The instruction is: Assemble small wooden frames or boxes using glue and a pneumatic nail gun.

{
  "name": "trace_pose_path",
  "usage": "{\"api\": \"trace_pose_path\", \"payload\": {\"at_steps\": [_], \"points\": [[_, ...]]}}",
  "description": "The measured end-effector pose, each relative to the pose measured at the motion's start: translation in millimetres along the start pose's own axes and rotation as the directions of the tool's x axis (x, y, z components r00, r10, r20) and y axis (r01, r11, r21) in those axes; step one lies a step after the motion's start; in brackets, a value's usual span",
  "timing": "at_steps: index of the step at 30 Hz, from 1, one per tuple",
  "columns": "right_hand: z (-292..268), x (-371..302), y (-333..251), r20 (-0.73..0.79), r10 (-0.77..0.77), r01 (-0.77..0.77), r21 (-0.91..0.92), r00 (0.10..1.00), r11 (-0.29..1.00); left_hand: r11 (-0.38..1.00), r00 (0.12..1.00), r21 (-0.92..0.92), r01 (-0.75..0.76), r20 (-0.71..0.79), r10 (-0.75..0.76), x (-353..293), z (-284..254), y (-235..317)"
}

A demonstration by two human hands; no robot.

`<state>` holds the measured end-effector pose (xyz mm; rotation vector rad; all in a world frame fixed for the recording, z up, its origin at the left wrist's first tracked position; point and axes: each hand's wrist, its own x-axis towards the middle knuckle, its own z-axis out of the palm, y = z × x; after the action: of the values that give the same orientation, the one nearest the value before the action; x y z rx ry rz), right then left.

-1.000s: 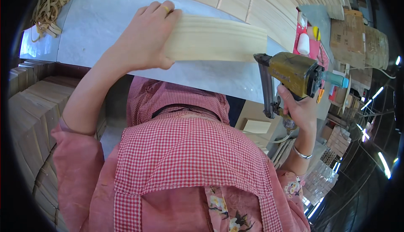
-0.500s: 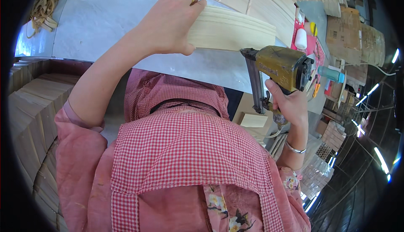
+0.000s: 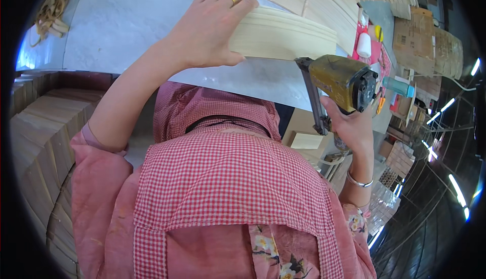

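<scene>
My left hand (image 3: 215, 28) is closed over the left end of a pale wooden board (image 3: 286, 34), fingers across its far edge and thumb along its near edge. The board lies lengthwise at the worktable (image 3: 126, 23). In my right hand (image 3: 353, 127) is a worn yellow and black nail gun (image 3: 338, 79), gripped by its handle. The gun's nose meets or nearly meets the board's near edge toward its right end; actual contact is hard to make out. A hose trails below the grip.
Pale wooden boards (image 3: 331, 1) lie along the far side. At right stand a white bottle (image 3: 363, 45), a teal-capped bottle (image 3: 398, 87) and cardboard boxes (image 3: 414, 36). Coiled strips (image 3: 58, 6) sit far left, above stacked wood pieces (image 3: 43, 127).
The board, my left hand and the nail gun have shifted slightly right in the picture. The nail gun has turned a little, showing more of its rear end. Both grips stay the same.
</scene>
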<state>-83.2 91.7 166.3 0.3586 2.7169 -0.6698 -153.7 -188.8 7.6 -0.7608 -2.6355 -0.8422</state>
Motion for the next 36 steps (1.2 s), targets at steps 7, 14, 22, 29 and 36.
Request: {"api": "trace_pose_path", "payload": {"at_steps": [7, 14, 22, 29, 36], "points": [[21, -16, -24, 0.017, -0.085, 0.08, 0.204, 0.996, 0.976, 0.957, 0.999, -0.288, 0.045, 0.004, -0.046, -28, 4, -26], [44, -19, -51, 0.123, -0.164, 0.137, 0.2, 0.979, 0.97, 0.9, 0.998, -0.435, 0.032, -0.043, -0.056, -28, 12, -23], [49, -20, -61, 0.144, -0.096, 0.072, 0.163, 0.985, 0.984, 0.886, 0.994, -0.463, 0.035, -0.073, -0.077, -30, 19, -24], [51, -20, -63, 0.138, -0.112, 0.091, 0.147, 0.984, 0.985, 0.874, 0.99, -0.485, 0.012, -0.114, -0.077, -32, 24, -26], [47, -11, -73, 0.081, -0.157, 0.142, 0.167, 0.984, 0.976, 0.84, 0.982, -0.528, 0.123, -0.058, -0.18, -35, 24, -24]]}}
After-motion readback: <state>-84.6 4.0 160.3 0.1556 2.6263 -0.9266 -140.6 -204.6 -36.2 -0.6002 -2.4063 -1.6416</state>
